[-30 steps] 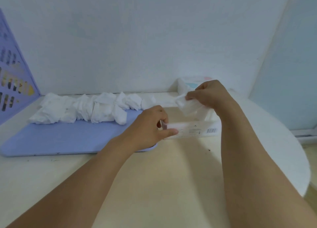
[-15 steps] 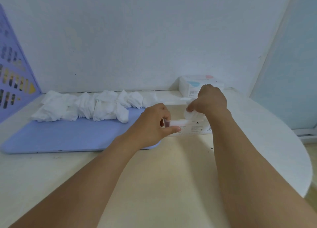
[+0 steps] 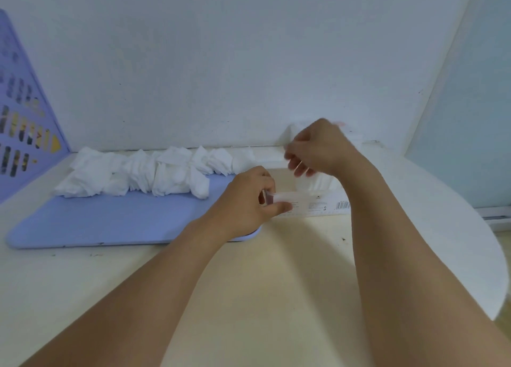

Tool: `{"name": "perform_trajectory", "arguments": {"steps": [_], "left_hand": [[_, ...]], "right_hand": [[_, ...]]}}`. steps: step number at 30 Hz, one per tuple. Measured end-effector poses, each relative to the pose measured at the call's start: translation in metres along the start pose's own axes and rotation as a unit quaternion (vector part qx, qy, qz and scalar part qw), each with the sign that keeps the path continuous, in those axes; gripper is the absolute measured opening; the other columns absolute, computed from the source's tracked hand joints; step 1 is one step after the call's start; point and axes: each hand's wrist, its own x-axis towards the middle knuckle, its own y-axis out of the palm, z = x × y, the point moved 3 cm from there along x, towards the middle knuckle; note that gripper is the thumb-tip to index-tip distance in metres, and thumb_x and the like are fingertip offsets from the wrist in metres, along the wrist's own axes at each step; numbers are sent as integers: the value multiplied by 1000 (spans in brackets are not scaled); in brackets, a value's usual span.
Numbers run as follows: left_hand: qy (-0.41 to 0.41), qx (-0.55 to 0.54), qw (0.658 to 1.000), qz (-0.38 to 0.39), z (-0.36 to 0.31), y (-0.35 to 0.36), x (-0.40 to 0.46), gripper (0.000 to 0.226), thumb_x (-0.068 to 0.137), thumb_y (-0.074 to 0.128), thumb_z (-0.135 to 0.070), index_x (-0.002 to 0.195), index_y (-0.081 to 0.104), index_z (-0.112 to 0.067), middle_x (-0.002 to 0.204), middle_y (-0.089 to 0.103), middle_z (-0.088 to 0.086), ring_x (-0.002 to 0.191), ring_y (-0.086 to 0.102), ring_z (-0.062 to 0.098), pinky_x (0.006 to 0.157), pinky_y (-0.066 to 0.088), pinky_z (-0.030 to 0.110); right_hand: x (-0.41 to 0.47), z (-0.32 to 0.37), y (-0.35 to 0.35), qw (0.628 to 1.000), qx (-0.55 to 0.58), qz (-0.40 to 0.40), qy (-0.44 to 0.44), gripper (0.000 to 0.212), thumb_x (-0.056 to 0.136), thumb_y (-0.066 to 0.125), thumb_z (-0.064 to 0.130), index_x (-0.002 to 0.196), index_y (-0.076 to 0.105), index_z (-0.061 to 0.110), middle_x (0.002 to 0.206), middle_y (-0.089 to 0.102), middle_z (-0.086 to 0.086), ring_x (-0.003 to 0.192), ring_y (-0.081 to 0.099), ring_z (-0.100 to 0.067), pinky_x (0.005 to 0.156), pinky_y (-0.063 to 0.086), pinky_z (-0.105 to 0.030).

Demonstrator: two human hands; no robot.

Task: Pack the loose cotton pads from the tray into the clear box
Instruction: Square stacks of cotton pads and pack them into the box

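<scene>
Soft, even, cool light with faint shadows; the right hand (image 3: 318,148) is motion-blurred, and wide-angle distortion bends the edges.

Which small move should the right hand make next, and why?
Probably reach left for another pad: the right hand hovers blurred above the clear box, seemingly empty, while the left hand grips the box's end and many cotton pads remain on the tray.

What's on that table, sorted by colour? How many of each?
Blue: 1, the tray.
White: 2, one heap of cotton pads (too bunched to count singly) and a blurred carton behind the right hand.
Clear: 1, the box held by the left hand.
Total: 4.
</scene>
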Motion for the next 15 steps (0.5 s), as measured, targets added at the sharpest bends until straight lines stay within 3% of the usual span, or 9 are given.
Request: {"name": "perform_trajectory", "arguments": {"steps": [1, 3, 6, 9, 12, 15], "left_hand": [[-1, 1, 1000, 0, 0, 0, 0, 41, 81, 82, -36, 63, 46, -31, 81, 49, -12, 67, 51, 9, 65, 40, 20], [-6, 2, 1000, -3, -1, -1, 0, 42, 81, 82, -35, 63, 45, -32, 80, 49, -11, 68, 50, 9, 65, 41, 22], [-11, 2, 1000, -2, 0, 0, 0, 40, 81, 82, -37, 64, 46, -32, 82, 49, -11, 69, 51, 10, 66, 42, 24], [-25, -23, 999, 24, -8, -3, -3, 27, 81, 79, -46, 77, 58, -29, 94, 53, -10, 73, 55, 10, 70, 46, 24], [-57, -70, 994, -53, -16, -27, -4, 26, 81, 78, -49, 91, 67, -27, 108, 57, -11, 71, 61, 13, 68, 48, 19], [-118, -86, 970, -194, -12, -83, -1, 17, 92, 69, -41, 81, 67, -28, 91, 64, -12, 67, 60, 10, 64, 43, 21]], "right_hand": [[1, -3, 9, 997, -16, 58, 37, 22, 95, 62, 15, 84, 73, -1, 77, 76, -15, 69, 76, -27, 64, 62, -35], [8, -17, 21, 987, -90, 104, 87, 18, 94, 60, 14, 84, 67, 0, 82, 73, -16, 81, 76, -32, 78, 63, -42], [14, -27, 27, 983, -117, 94, 106, 15, 92, 59, 15, 80, 60, 6, 83, 69, -13, 89, 74, -32, 84, 60, -42], [13, -24, 29, 987, -92, 97, 84, 23, 93, 60, 16, 98, 70, -4, 96, 74, -20, 89, 75, -34, 88, 60, -51], [8, 4, 30, 997, -58, 10, -41, 20, 90, 57, 8, 95, 74, 0, 90, 76, -15, 82, 74, -27, 82, 61, -44], [-11, 45, 46, 979, 18, -57, -195, 14, 88, 63, 10, 89, 76, 8, 81, 75, -2, 76, 72, -19, 78, 59, -40]]}}
